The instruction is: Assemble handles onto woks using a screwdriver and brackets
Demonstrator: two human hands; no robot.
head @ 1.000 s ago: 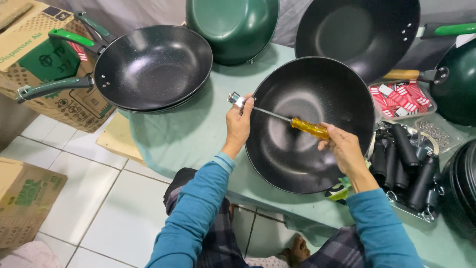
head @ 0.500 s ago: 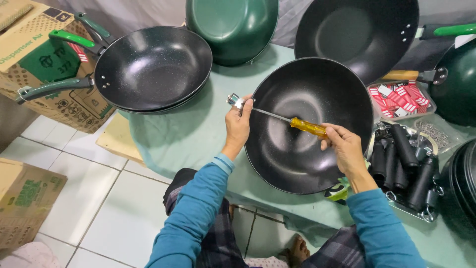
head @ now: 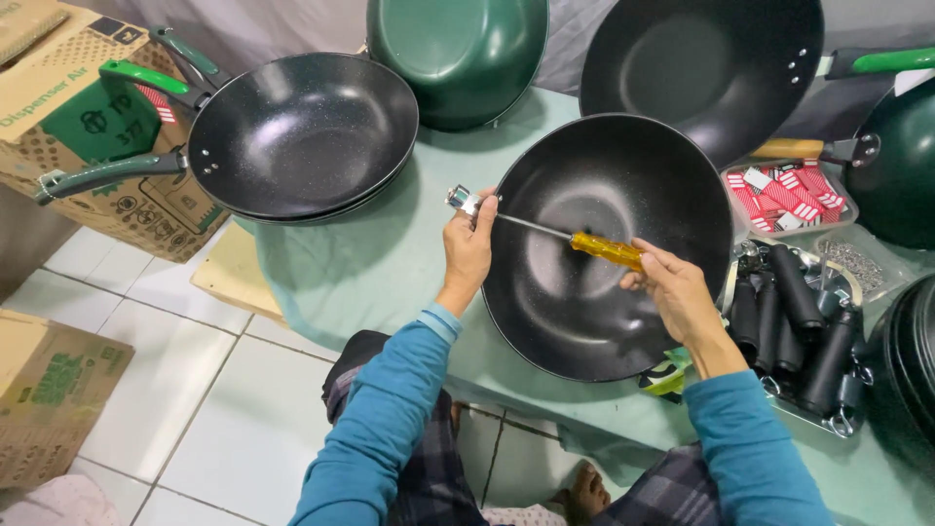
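Head view: black wok on the pale green table, directly before the person; left hand closed over its left rim beside a metal bracket; right hand wrapped around the yellow-handled screwdriver, shaft crossing the bowl to the bracket. Tray of black handles just right; stacked woks with green handles upper left; cardboard box far left
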